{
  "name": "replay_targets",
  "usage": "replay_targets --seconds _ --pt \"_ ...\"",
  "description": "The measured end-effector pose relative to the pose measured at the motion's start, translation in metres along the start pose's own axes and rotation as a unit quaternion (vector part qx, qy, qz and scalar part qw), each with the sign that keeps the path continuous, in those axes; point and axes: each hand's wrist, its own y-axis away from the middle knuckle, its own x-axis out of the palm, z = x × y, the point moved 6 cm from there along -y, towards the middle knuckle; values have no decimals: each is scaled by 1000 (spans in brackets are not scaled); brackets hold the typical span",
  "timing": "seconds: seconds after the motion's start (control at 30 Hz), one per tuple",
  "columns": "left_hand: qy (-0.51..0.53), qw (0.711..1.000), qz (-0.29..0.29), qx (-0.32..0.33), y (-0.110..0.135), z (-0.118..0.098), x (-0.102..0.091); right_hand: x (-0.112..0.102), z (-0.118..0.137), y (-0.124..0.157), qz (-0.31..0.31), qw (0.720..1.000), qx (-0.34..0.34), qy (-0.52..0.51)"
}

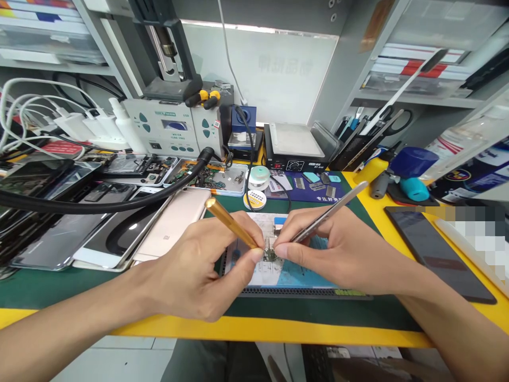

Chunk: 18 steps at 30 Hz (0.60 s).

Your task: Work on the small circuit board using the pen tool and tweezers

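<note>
My left hand (210, 262) is closed around a gold pen-shaped metal tool (230, 222), its rear end leaning up to the left. Between thumb and fingers, my right hand (338, 246) pinches a slim silver metal tool (328, 212) with a rounded upper end that slants up to the right. Both sets of fingertips meet over a small green circuit board (270, 253), and the fingers hide the working tips. Under the board lies a white and blue work pad (294, 277) on a dark perforated base.
Phones (119, 228) and a tray of small boards (218, 178) lie left. A black hose (170, 196) crosses from a rework station (175, 127). Behind stand a solder paste tub (258, 178) and a heating plate (294, 143). A dark phone (437, 254) lies right.
</note>
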Motion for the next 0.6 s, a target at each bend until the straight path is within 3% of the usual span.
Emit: replay_targets --seconds 0.37,0.6 --pt "-9 1000 -7 -2 -1 -2 0 -1 -1 0 2 999 29 -14" --pt "8 999 -34 -38 1 0 -1 -1 -4 -1 11 998 35 -50"
